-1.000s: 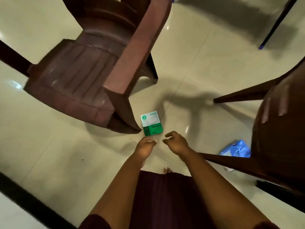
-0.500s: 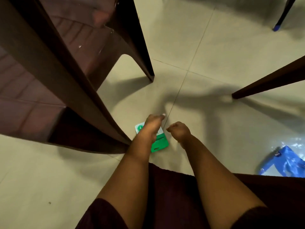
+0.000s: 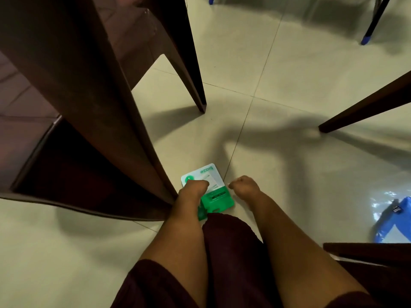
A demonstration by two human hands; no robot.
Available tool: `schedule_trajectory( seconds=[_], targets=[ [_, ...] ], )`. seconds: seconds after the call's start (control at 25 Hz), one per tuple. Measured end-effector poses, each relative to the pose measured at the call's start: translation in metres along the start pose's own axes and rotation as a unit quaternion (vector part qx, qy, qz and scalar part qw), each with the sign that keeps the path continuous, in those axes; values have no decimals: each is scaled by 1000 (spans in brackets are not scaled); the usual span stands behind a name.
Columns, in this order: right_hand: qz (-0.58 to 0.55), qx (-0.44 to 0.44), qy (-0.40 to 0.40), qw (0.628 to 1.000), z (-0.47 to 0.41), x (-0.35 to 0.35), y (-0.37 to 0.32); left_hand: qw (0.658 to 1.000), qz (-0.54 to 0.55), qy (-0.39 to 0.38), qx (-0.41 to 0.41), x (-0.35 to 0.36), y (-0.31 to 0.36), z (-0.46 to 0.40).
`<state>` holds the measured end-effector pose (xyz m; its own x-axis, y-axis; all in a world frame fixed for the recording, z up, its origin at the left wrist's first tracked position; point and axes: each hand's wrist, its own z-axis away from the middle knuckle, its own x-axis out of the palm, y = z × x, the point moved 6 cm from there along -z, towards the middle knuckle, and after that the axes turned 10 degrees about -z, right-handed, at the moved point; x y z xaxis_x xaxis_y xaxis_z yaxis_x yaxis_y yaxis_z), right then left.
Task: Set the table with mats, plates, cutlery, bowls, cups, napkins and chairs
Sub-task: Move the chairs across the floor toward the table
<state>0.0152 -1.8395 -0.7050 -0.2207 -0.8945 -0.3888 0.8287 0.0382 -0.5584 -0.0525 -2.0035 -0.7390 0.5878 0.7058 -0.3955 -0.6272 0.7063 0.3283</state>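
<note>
Left hand (image 3: 193, 192) lowest and nearest, fingers curled down onto green-and-white packet (image 3: 216, 197) flat on floor (image 3: 278, 141), grasp unclear, right hand (image 3: 243, 187) clenched empty just beside it, long axis running ahead, chair (image 3: 93, 90) looming left beyond.

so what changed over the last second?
The left hand reached down onto the green-and-white packet on the floor; whether it grips it is unclear. The right hand came down beside the packet, fingers curled, holding nothing. The packet, the brown chair and the blue bag stayed put.
</note>
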Motion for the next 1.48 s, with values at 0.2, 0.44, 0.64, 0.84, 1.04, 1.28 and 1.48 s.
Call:
schedule_trajectory(
  seconds=[0.2,0.44,0.64,0.84,1.04,1.28,1.48],
  targets=[
    [-35,17,12,999,4,11,14,999,-40,-23,22,0,8,20],
    [-166,30,2,986,13,11,21,999,12,-39,8,0,7,25],
    [-223,3,87,971,21,-7,17,999,-7,-11,50,-8,16,36],
    [-194,-22,196,961,31,-21,13,980,-72,36,184,-18,40,43],
    [-53,-97,237,965,41,-16,-20,966,-85,159,185,-38,48,48],
    [78,-111,315,939,132,-55,-30,943,-116,235,207,-18,51,144],
    [18,-126,283,951,218,-92,-54,925,-100,258,261,-36,48,242]
  ],
)
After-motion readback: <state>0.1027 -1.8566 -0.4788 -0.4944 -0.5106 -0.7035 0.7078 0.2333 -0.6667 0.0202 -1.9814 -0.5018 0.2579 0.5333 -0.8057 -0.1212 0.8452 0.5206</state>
